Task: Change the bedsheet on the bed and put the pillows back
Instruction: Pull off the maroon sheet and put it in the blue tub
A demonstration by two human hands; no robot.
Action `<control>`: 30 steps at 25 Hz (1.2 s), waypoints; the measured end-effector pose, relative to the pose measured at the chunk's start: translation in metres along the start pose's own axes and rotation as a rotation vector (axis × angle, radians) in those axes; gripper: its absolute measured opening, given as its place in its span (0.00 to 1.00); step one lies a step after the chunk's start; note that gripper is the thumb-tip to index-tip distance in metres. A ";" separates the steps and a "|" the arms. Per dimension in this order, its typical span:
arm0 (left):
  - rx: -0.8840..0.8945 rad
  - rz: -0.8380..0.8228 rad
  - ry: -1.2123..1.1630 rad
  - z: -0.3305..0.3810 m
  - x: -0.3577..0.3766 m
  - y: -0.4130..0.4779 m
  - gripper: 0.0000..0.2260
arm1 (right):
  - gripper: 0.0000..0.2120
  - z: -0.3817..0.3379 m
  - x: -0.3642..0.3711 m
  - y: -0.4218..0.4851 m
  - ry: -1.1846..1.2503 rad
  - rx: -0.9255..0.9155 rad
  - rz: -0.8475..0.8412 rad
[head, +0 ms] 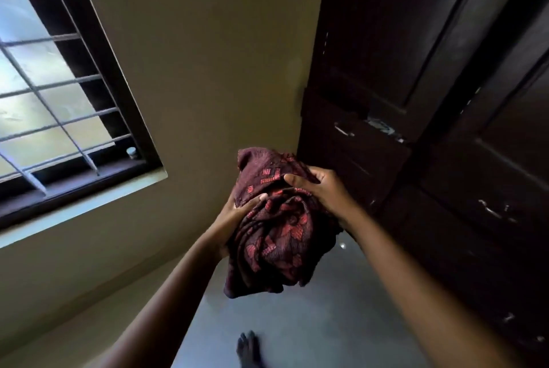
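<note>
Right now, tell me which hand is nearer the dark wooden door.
Right. The right hand grips the bundled sheet on the side facing the door; the left hand holds the opposite side, toward the window.

No readable text, label, brand, number or sign shows on anything here.

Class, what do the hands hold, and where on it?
A bunched maroon, red-printed cloth: left hand grips its left side, right hand its upper right.

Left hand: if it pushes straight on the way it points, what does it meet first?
The bundled bedsheet that the left hand grips; past that, probably the dark wooden wardrobe, depth unclear.
</note>
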State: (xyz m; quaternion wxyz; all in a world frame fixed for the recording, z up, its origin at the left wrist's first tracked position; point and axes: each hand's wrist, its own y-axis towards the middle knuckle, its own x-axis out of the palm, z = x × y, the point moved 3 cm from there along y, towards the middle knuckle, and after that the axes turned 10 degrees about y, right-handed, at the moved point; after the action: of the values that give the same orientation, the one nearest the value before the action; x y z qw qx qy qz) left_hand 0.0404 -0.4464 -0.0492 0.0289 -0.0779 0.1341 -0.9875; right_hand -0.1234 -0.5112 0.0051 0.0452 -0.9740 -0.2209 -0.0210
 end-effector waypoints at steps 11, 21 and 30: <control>-0.069 -0.059 0.003 -0.002 -0.012 0.246 0.50 | 0.07 0.033 -0.077 0.209 -0.109 0.105 0.116; -0.434 0.163 -0.180 -0.195 -0.006 0.389 0.45 | 0.11 0.224 -0.149 0.359 -0.225 0.421 -0.013; -0.405 0.467 -0.167 -0.375 -0.035 0.496 0.36 | 0.09 0.452 -0.172 0.456 -0.463 0.307 -0.098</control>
State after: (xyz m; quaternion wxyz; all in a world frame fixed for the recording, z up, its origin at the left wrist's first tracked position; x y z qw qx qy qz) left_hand 0.0323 -0.8233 -0.5453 0.2494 -0.1300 0.3393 -0.8976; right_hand -0.0715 -0.9507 -0.4910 0.1397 -0.9227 -0.2729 0.2337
